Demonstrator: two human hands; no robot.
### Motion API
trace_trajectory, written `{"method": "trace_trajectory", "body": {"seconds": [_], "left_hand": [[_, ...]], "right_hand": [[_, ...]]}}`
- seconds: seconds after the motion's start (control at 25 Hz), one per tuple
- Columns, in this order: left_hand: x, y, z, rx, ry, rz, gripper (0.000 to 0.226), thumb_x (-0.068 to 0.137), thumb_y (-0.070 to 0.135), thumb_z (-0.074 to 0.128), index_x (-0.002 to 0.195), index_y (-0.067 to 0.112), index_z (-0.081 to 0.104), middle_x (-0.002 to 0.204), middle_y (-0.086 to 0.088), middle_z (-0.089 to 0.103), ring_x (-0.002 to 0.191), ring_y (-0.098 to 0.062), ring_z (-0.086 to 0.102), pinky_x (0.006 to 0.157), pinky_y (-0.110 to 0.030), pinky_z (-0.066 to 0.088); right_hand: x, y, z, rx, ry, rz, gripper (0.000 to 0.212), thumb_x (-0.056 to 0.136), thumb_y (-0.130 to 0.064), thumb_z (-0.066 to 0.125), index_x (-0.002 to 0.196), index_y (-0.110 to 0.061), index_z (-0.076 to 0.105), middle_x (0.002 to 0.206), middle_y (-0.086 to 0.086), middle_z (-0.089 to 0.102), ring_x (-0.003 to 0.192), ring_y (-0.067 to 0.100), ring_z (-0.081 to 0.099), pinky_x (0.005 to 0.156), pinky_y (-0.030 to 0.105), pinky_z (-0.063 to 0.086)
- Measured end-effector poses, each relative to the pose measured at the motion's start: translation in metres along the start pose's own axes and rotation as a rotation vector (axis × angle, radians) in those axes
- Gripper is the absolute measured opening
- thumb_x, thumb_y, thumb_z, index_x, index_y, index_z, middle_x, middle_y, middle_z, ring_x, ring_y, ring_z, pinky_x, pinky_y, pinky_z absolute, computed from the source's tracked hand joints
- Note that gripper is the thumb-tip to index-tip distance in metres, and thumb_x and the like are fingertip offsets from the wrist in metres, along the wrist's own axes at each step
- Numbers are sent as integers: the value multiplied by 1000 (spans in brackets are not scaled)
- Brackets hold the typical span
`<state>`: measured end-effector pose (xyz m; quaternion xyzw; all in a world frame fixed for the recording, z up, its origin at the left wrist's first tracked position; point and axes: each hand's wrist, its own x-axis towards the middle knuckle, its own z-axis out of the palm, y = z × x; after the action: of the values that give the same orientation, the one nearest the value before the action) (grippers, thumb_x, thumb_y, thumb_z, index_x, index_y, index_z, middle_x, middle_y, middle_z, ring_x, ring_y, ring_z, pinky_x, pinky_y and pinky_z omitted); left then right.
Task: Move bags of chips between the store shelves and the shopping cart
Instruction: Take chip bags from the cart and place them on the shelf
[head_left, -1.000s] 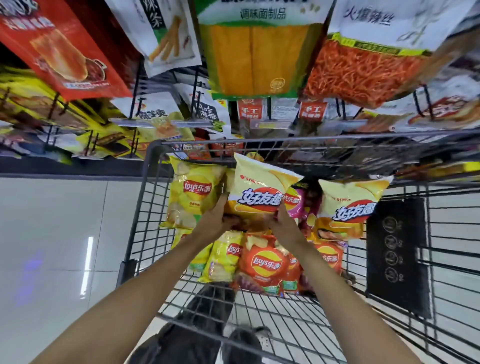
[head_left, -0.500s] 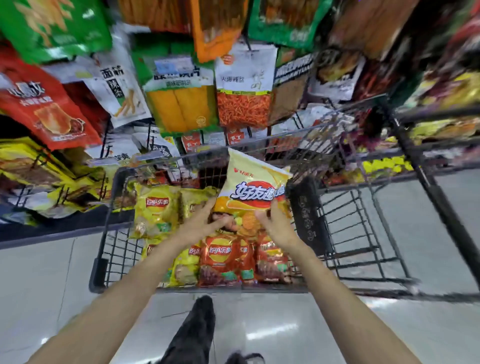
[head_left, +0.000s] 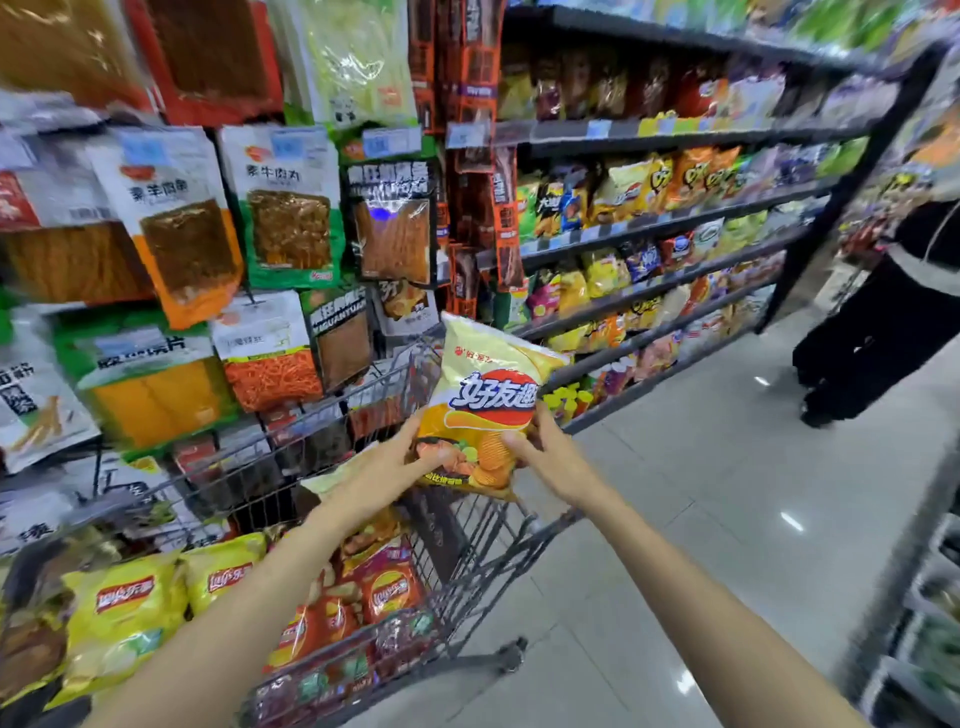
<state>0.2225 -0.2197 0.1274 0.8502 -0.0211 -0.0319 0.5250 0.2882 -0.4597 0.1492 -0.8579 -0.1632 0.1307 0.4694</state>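
Note:
A pale yellow chip bag (head_left: 491, 384) with a red oval logo is held upright above the far end of the wire shopping cart (head_left: 470, 561). My left hand (head_left: 395, 467) grips its lower left corner and my right hand (head_left: 545, 452) grips its lower right edge. Inside the cart lie several chip bags: yellow ones (head_left: 124, 613) at the left and red-orange ones (head_left: 387, 587) in the middle. Long store shelves (head_left: 670, 223) stocked with chip bags run along the aisle to the right of the held bag.
Hanging snack packets (head_left: 176, 218) fill the rack behind and left of the cart. A person in black clothing (head_left: 883, 312) stands in the aisle at the right. Another shelf unit (head_left: 930, 597) edges the lower right. Grey tiled floor (head_left: 701, 519) lies between the shelves.
Both hands have lifted the pale yellow bag out of the cart and up to the right. The view has swung right, bringing the chip shelves and aisle into sight.

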Motion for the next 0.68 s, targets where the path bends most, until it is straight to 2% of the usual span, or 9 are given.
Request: {"method": "trace_trajectory", "body": {"seconds": [0.08, 0.16, 0.24, 0.36, 0.44, 0.56, 0.68], "left_hand": [[19, 32, 22, 6, -56, 69, 62, 91, 62, 55, 145, 51, 27, 132, 23, 58, 119, 4, 54, 103, -31, 42], [36, 67, 45, 4, -108, 135, 54, 95, 52, 55, 140, 57, 26, 131, 31, 54, 116, 17, 49, 100, -21, 41], [58, 89, 67, 12, -159, 187, 60, 94, 54, 56, 145, 54, 26, 132, 33, 53, 119, 15, 49, 102, -21, 40], [92, 114, 100, 26, -193, 248, 61, 93, 54, 56, 148, 43, 31, 126, 35, 57, 117, 12, 52, 98, -17, 41], [116, 132, 125, 35, -225, 291, 57, 94, 50, 57, 146, 41, 35, 121, 33, 60, 113, 12, 55, 94, -13, 41], [161, 151, 163, 23, -287, 335, 59, 93, 51, 58, 146, 39, 36, 127, 30, 59, 118, 10, 53, 104, -19, 40], [207, 160, 194, -2, -348, 336, 61, 94, 49, 58, 149, 35, 34, 135, 23, 56, 122, 6, 52, 110, -27, 39]], "right_hand": [[-12, 7, -42, 10, 59, -28, 85, 78, -80, 53, 147, -41, 21, 142, -11, 53, 125, 17, 56, 103, 50, 48], [-26, 12, -80, 15, 115, -21, 82, 83, -74, 54, 149, -38, 20, 141, -10, 53, 123, 16, 57, 102, 48, 49], [-41, 15, -113, 43, 176, -2, 77, 89, -64, 55, 150, -33, 20, 140, -8, 54, 119, 14, 59, 99, 44, 52], [-54, 30, -155, 63, 263, 17, 71, 95, -50, 53, 153, -26, 18, 136, -1, 57, 110, 14, 61, 80, 23, 57], [-58, 45, -183, 51, 331, 33, 68, 99, -43, 51, 154, -23, 17, 129, 3, 60, 102, 15, 64, 69, 17, 53], [-52, 72, -225, -2, 420, 79, 60, 102, -41, 44, 153, -23, 19, 118, 6, 65, 91, 20, 67, 66, 16, 47], [-40, 90, -259, 27, 488, 104, 52, 104, -40, 38, 151, -20, 23, 126, 5, 61, 89, 14, 64, 60, 10, 45]]}}
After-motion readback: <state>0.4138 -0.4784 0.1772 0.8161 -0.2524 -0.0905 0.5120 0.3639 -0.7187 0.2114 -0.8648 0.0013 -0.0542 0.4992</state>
